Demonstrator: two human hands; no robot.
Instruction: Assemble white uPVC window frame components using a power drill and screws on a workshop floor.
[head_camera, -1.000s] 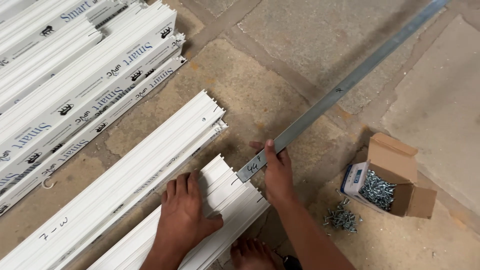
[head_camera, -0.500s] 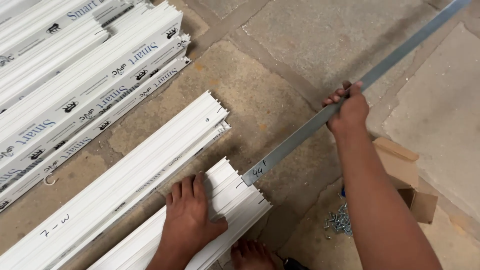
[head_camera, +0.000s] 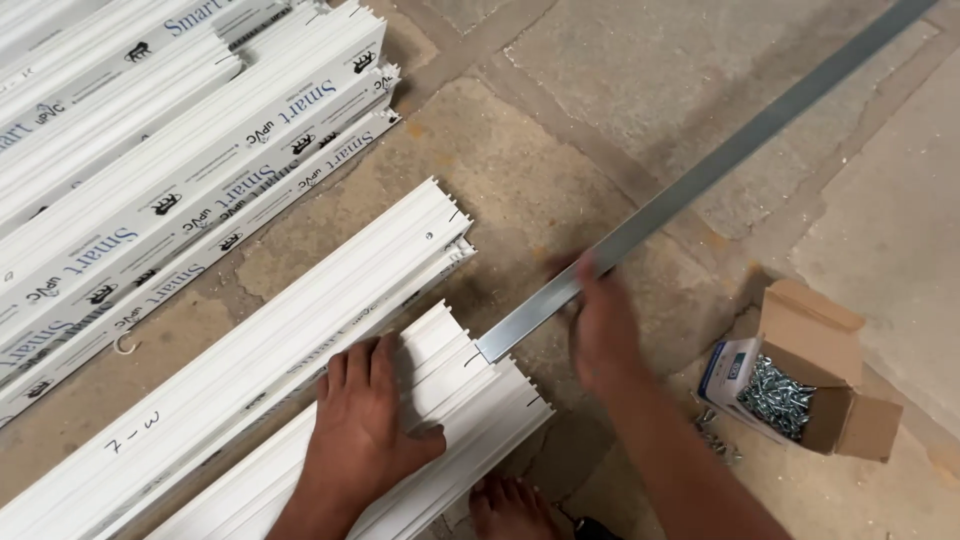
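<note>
Left hand (head_camera: 365, 425) spread flat, pressing the near white profile (head_camera: 450, 400) on the stone floor (head_camera: 600, 90); right hand (head_camera: 603, 330), blurred, grip unclear, at the grey metal strip (head_camera: 700, 175) whose end meets that profile's end; risk: strip slips off line, bare toes (head_camera: 510, 500) close.

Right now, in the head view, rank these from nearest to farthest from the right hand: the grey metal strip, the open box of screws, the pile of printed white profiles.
From the right hand:
1. Grey metal strip: at the hand, near its lower end.
2. Open box of screws: to its right, on the floor.
3. Pile of printed white profiles: far upper left.
</note>
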